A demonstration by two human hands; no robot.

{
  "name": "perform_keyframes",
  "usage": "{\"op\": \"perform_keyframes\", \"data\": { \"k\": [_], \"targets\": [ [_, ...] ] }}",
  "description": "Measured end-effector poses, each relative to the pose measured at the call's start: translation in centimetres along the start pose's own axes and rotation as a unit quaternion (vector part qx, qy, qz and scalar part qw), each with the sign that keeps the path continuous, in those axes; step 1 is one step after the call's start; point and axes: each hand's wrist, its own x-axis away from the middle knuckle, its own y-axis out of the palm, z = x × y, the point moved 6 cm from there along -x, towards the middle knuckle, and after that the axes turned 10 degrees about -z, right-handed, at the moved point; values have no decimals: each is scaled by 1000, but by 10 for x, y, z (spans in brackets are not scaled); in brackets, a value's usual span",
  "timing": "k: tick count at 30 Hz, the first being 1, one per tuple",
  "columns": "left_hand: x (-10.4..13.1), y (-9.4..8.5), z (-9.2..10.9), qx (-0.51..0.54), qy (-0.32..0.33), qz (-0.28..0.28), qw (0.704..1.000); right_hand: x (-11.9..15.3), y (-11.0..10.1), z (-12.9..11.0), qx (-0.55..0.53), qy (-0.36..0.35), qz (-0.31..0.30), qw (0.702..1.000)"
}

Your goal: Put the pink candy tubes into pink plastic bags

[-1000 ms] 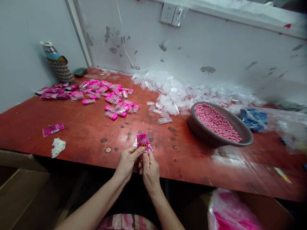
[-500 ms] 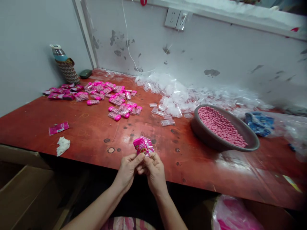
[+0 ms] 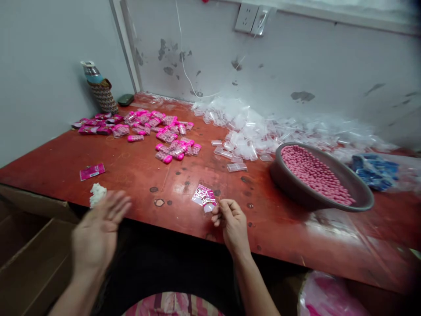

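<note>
My right hand (image 3: 233,221) is at the table's front edge, its thumb and fingers pinched on the lower corner of a shiny pink and clear packet (image 3: 204,197). My left hand (image 3: 98,228) is off to the left, fingers spread and slightly blurred, with nothing in it. It is just in front of a crumpled white wad (image 3: 98,194). A flat pink packet (image 3: 92,171) lies behind that wad. Filled clear containers with pink caps (image 3: 171,147) are heaped further back on the red table (image 3: 131,175).
At the right, a grey bowl (image 3: 367,199) holds pink beads (image 3: 312,175), beside blue packets (image 3: 375,171). Clear plastic cases (image 3: 250,136) pile along the wall. A bottle in a woven sleeve (image 3: 102,94) stands back left. Cardboard boxes (image 3: 36,254) are below the left edge.
My left hand has let go of the pink packet and moved left, its fingers opening. My right hand still holds the packet and appears slightly further right. The whole view has shifted a little.
</note>
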Motion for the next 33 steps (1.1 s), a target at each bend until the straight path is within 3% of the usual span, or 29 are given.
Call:
{"op": "perform_keyframes", "data": {
  "k": [2,4,6,9,11,15,17,19,23,29,33],
  "targets": [
    [2,54,-3,-34,-22,-90,995,0,-10,-7,23,-11,11,1000],
    [3,88,3,-123,24,-158,979,2,-18,-12,53,-12,20,998],
    [2,94,8,-198,77,-173,962,2,-24,-14,87,-9,22,996],
    [1,82,10,-276,134,-146,941,-4,-24,-13,140,-4,7,990],
    [6,93,8,-314,178,-167,918,-9,-22,-11,168,-5,-1,986],
    [25,166,-5,-386,254,-293,837,-14,-20,-16,175,-21,5,984],
    [30,199,-14,-438,262,-317,799,-12,-23,-21,167,-28,10,986],
    [30,219,-25,-483,262,-323,771,-9,-27,-23,161,-31,14,986],
    [27,228,-44,-501,297,-326,745,-9,-37,-24,157,-24,22,987],
    [25,218,-48,-393,361,-309,787,-20,-45,-26,245,-43,73,966],
    [33,217,-37,-302,415,-324,795,-31,-40,-13,183,-18,30,983]
  ]
}}
